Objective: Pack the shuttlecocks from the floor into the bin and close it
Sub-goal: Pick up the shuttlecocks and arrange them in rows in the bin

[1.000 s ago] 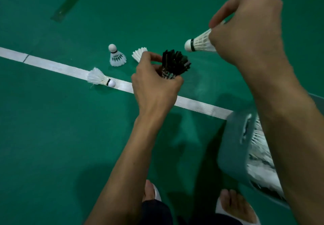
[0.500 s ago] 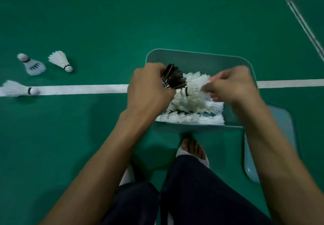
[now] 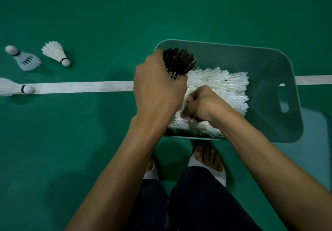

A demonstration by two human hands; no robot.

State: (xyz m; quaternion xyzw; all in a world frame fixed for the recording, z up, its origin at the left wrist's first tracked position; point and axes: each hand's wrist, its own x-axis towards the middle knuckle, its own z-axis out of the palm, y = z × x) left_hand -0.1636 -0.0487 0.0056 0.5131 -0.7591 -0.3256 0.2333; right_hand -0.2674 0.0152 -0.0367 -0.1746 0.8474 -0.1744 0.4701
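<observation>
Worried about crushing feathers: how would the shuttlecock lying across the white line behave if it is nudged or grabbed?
The shuttlecock on the white line lies on its side, so a nudge would likely roll it in an arc around its rounded cork. It is probably very light. The thin feather skirt looks fragile; gripping near the cork seems safer.

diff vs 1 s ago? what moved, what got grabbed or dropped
Both hands swung from the floor to the bin. The right hand brought its white shuttlecock down into the white pile; whether it has let go is hidden. The left hand still grips the black shuttlecock. Three shuttlecocks stay on the floor.
</observation>
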